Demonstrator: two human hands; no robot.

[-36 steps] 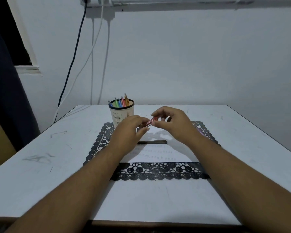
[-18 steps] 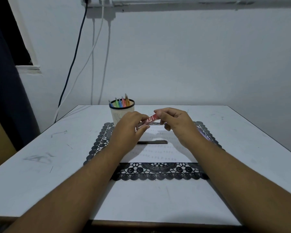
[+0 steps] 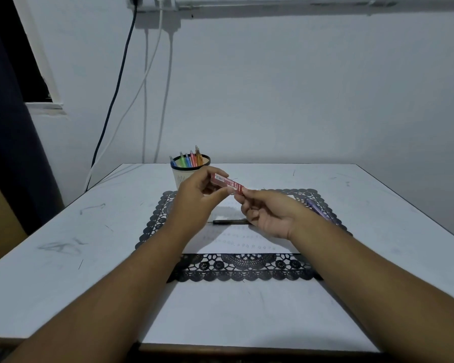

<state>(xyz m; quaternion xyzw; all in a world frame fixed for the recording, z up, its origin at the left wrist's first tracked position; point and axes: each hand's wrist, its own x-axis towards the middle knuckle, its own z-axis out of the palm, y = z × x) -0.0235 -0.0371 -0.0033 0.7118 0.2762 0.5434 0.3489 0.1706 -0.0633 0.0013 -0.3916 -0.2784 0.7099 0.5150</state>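
Slim red case (image 3: 227, 182), judged light, stiff and slippery, pinched at opposite ends by left hand (image 3: 194, 203) and right hand (image 3: 268, 216).

We see a red box (image 3: 227, 184) with white lettering. At six o'clock from it lies a black lace mat (image 3: 247, 268), scalloped and floral, under white paper (image 3: 247, 248) with faint dotted rows. At ten o'clock, a white cup (image 3: 180, 179) with a black rim holds blue, green, pink and orange pens (image 3: 188, 160).
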